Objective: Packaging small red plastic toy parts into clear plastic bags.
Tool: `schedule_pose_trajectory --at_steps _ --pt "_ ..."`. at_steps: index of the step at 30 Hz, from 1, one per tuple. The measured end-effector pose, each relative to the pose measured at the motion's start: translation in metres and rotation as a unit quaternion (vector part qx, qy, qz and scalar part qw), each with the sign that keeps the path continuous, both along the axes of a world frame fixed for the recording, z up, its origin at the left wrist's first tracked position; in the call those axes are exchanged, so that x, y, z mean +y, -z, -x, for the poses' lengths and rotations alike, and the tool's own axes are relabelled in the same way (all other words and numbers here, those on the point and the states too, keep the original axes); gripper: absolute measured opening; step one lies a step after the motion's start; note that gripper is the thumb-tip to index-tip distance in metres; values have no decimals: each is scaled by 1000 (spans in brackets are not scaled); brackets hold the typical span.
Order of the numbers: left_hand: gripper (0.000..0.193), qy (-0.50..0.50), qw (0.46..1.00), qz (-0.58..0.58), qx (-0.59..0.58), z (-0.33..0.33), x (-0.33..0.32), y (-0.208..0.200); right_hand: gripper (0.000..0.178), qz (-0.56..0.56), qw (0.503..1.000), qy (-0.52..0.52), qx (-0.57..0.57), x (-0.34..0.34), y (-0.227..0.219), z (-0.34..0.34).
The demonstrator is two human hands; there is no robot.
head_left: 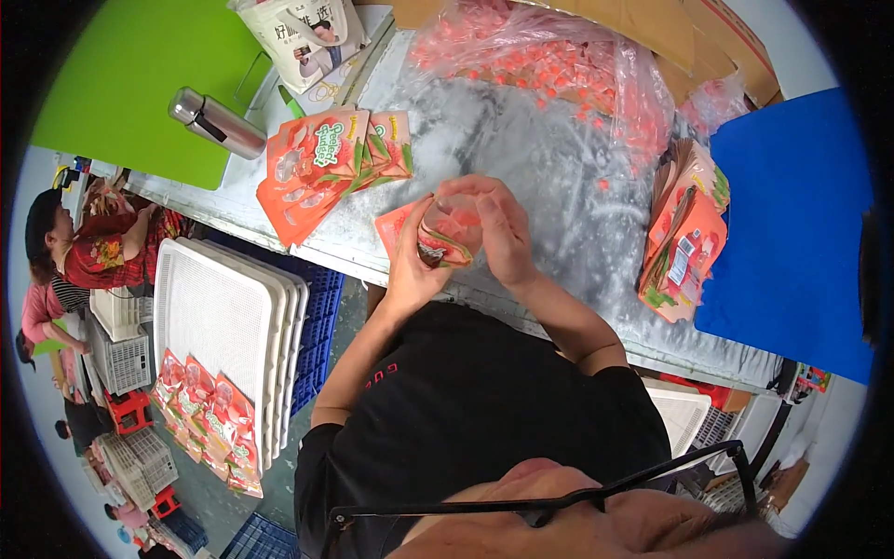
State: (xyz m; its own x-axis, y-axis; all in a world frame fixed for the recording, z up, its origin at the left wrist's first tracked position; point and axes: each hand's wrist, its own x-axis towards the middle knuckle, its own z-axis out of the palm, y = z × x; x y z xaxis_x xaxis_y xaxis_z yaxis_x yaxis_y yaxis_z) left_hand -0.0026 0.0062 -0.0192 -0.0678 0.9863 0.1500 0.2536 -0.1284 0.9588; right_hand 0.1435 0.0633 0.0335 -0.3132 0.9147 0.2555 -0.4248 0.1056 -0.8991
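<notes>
My left hand (pixel 412 275) is wrapped round a red printed pouch (pixel 445 244) just above the table's near edge, its mouth spread apart. Beside the pouch's mouth, my right hand (pixel 506 233) has its fingers bent over toward it. A see-through, pinkish thing shows between the two hands; what it is and how far the right fingers close on it is hard to make out. Several flat red pouches (pixel 321 163) lie fanned out left of my hands. On the right stands a bundle of similar pouches (pixel 684 242).
Small red pieces (pixel 559 79) lie in clear plastic at the table's far side, some loose. A steel flask (pixel 219 121) and a tote bag (pixel 307 42) stand at the far left. Stacked white trays (pixel 219 289) with filled pouches sit left below the table. Other people work farther left.
</notes>
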Motion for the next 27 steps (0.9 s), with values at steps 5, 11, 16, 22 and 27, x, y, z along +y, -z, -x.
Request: schedule_pose_trajectory --at_steps 5,11,16,22,27 --pt "88 -23 993 34 -109 0 3 -2 32 -237 948 -6 -211 5 -19 -11" --pt "83 22 998 -62 -18 -4 9 20 39 -305 819 -157 -460 9 -22 -1" --pt "83 -26 993 -115 26 -5 7 6 42 -384 783 -196 -449 13 -42 -12" --pt "88 -32 985 -160 48 -11 15 -2 25 -317 724 -262 -554 30 -32 -4" --pt "102 -69 964 -212 145 -7 15 2 27 -436 733 -186 -488 18 -41 -13"
